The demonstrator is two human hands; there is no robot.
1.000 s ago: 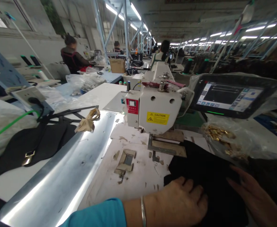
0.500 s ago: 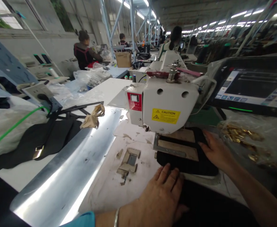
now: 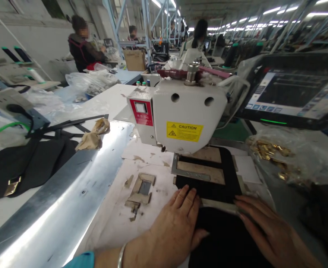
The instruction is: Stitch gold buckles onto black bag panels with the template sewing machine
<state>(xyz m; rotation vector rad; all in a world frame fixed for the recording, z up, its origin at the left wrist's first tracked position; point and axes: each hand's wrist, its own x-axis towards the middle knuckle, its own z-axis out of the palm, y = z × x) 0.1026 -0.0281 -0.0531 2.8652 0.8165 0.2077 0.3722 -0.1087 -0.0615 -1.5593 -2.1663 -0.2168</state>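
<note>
A black panel [image 3: 227, 178] lies under the metal clamp frame [image 3: 192, 175] of a white sewing machine [image 3: 186, 108]. My left hand [image 3: 172, 219] lies flat, its fingertips at the panel's near left corner and its thumb out over a second black piece [image 3: 222, 234] in front. At the near right corner of the panel, my right hand [image 3: 267, 227] rests with fingers stretched out, beside the edge of that second piece. Both hands are open and grip nothing that I can see. The clamp covers part of the panel.
Left of the machine lie a shiny metal plate [image 3: 97, 178] and black straps with a gold buckle [image 3: 12, 186]. A plastic bag of gold metal parts [image 3: 270, 150] lies to the right, below a screen [image 3: 289, 93]. A person [image 3: 81, 46] sits farther back.
My right hand has moved from the panel's right side toward me, to its near right corner. My left hand stays by the near left corner. The view has shifted slightly.
</note>
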